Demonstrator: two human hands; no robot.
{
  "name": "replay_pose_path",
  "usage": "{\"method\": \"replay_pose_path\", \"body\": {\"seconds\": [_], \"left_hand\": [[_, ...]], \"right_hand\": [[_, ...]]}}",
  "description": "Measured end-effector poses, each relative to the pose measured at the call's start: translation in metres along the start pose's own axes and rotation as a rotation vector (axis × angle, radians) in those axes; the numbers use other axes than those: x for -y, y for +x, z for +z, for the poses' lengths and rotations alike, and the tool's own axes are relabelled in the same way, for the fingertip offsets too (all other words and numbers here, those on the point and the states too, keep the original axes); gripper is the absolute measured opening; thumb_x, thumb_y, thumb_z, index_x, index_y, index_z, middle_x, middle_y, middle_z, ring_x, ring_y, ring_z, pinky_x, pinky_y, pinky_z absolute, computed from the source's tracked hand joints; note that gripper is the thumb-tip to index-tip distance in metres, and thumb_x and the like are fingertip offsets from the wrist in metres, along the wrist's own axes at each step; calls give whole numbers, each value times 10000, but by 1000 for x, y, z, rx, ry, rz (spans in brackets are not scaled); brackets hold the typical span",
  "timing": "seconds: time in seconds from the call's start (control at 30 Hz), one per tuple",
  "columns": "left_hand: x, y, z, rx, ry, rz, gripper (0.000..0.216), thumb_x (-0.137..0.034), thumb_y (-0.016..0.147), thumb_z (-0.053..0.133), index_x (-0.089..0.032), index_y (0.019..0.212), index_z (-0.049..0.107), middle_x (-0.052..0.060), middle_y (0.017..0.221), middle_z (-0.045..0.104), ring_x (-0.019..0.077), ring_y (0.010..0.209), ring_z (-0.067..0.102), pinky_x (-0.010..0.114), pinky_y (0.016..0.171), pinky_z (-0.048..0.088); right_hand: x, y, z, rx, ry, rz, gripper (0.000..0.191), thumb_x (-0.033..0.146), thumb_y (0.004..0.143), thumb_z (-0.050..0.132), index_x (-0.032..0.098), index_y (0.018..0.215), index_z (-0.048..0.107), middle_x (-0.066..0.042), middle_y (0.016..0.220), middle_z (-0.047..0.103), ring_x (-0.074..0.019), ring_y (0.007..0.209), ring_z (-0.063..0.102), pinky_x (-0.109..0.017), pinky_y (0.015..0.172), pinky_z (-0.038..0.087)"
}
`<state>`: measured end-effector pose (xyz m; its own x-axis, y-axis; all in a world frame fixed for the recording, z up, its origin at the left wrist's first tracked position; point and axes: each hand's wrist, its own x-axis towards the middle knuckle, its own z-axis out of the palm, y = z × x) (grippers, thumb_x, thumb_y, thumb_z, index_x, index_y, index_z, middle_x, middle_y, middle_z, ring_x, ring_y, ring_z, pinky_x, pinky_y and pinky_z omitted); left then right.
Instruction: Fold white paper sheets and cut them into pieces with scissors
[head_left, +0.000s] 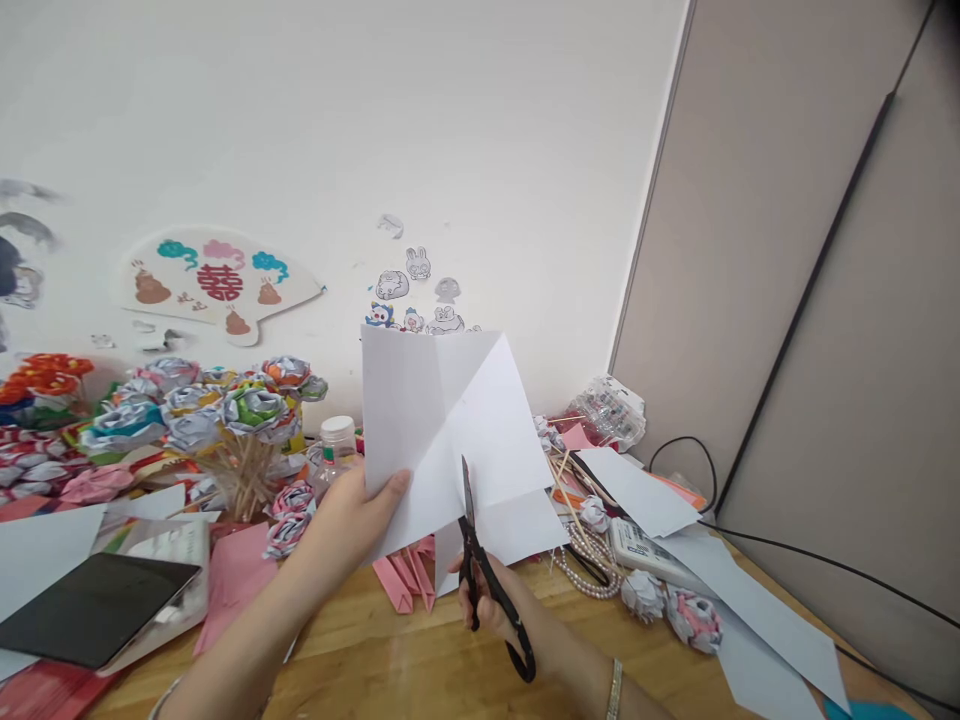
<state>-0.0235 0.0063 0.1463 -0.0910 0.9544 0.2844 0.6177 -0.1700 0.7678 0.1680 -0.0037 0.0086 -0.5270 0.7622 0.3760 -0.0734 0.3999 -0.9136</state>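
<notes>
A creased sheet of white paper [409,400] stands upright above the table, a cut running into it from its lower edge. My left hand [373,508] grips its lower left side, thumb on the near face and the other fingers hidden behind. Black-handled scissors [470,545] point upward at the cut, one blade showing in front of the sheet. Their handles are held in my right hand [491,600], whose fingers go through a loop. Below the sheet, folded pink paper strips [407,578] lie on the table.
Bunches of paper flowers [259,410] stand at the left behind a black tablet [97,605]. A clear jar [337,440] is near the wall. On the right lie pearl beads [589,565], crumpled paper flowers [694,618], white sheets [772,610] and a black cable [832,565].
</notes>
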Motion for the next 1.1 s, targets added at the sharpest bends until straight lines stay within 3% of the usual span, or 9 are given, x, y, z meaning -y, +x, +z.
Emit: {"method": "replay_pose_path", "body": {"seconds": [0.53,1.1], "left_hand": [[0,1,-1,1,3,29,465,-479,706,400,-115,934,577,144,985,673,296,897,610,350,726,470],[1,0,-1,-55,28,37,432,-463,705,424,-138,924,607,116,952,698,289,866,627,339,704,487]], "right_hand": [[-1,3,4,-139,83,31,529,615,709,531,143,948,504,47,561,426,-70,450,409,-185,428,338],[-1,1,7,-214,102,106,471,576,707,558,130,852,524,80,449,419,-41,326,373,-146,324,314]]}}
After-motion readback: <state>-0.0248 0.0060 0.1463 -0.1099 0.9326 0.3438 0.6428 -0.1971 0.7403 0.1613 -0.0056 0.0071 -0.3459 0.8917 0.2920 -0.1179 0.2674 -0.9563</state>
